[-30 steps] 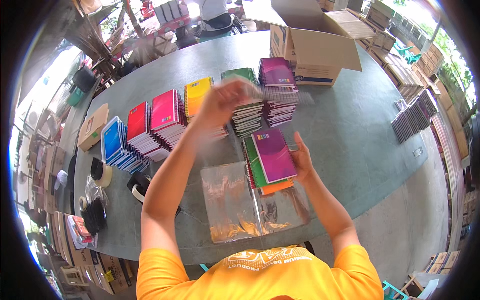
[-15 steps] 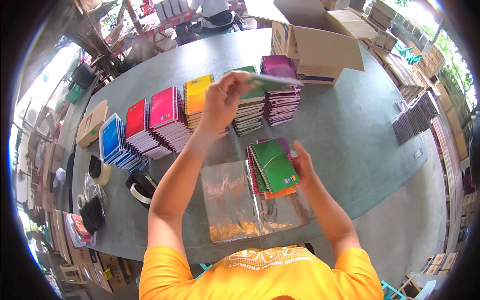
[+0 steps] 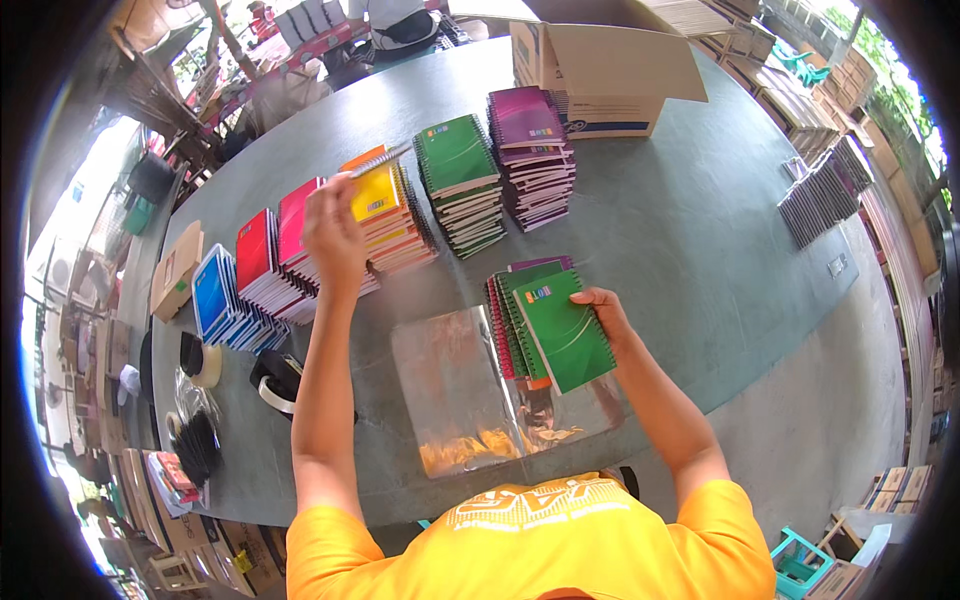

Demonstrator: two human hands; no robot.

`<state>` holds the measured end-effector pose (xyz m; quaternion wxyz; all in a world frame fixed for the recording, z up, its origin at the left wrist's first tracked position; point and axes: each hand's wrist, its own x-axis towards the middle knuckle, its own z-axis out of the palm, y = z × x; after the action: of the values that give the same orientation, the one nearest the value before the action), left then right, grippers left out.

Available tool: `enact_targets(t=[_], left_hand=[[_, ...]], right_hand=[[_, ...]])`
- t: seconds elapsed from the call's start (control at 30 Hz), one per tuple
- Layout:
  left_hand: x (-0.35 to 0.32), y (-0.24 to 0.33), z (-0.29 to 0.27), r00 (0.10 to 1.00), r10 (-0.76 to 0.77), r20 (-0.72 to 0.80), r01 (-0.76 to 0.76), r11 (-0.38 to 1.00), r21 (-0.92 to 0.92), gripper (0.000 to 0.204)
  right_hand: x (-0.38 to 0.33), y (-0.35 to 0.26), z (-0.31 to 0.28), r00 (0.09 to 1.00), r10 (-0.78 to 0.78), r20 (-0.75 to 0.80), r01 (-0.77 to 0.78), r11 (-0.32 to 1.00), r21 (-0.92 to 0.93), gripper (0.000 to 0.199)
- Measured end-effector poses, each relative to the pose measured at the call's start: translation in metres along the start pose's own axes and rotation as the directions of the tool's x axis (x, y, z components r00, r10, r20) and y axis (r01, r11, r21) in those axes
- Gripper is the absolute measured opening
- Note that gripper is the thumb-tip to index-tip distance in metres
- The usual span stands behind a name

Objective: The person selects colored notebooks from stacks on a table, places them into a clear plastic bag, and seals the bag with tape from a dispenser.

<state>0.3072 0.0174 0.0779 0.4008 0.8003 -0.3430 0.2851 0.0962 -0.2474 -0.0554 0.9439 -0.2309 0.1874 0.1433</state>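
My left hand [image 3: 335, 232] is closed on a thin spiral notebook [image 3: 382, 160], seen nearly edge-on above the yellow notebook stack [image 3: 385, 208]; its cover colour is hard to tell. My right hand [image 3: 612, 318] grips the right side of a green spiral notebook [image 3: 562, 335], thumb on the cover. That notebook rests askew over a small pile with green, red, purple [image 3: 545, 264] and orange edges showing. Beneath the pile lies a shiny clear plastic sheet [image 3: 450, 385].
Stacks of blue [image 3: 215, 290], red [image 3: 256, 250], pink [image 3: 297, 215], green [image 3: 455, 155] and purple [image 3: 525, 125] notebooks line the table [image 3: 690, 250]. An open carton [image 3: 625, 75] stands behind. Tape rolls [image 3: 207, 367] lie left, dark notebooks [image 3: 822, 200] far right. A person [image 3: 395, 20] sits beyond.
My left hand has moved left from the green and purple stacks to the yellow stack. The top green notebook in my right hand now sits askew, its printed mark at the upper end.
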Motion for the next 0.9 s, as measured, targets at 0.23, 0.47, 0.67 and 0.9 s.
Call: enact_targets(t=[0.23, 0.47, 0.67, 0.9], left_hand=[[-0.014, 0.078, 0.068, 0.550, 0.655, 0.518, -0.360, 0.746, -0.561, 0.041], [0.068, 0.080, 0.153, 0.897, 0.210, 0.389, -0.319, 0.917, 0.240, 0.025], [0.055, 0.115, 0.144, 0.905, 0.420, 0.069, -0.421, 0.907, 0.012, 0.011], [0.055, 0.097, 0.171, 0.942, 0.334, 0.027, -0.319, 0.871, 0.373, 0.037]], right_hand=[[-0.032, -0.007, 0.028, 0.959, -0.103, 0.263, 0.108, 0.994, -0.006, 0.062], [-0.047, -0.006, -0.001, 0.999, 0.030, -0.040, -0.030, 1.000, 0.010, 0.044], [-0.053, -0.011, -0.015, 0.994, -0.069, -0.083, 0.073, 0.996, 0.056, 0.046], [-0.040, 0.014, 0.000, 0.998, -0.005, -0.063, -0.002, 0.993, -0.117, 0.042]])
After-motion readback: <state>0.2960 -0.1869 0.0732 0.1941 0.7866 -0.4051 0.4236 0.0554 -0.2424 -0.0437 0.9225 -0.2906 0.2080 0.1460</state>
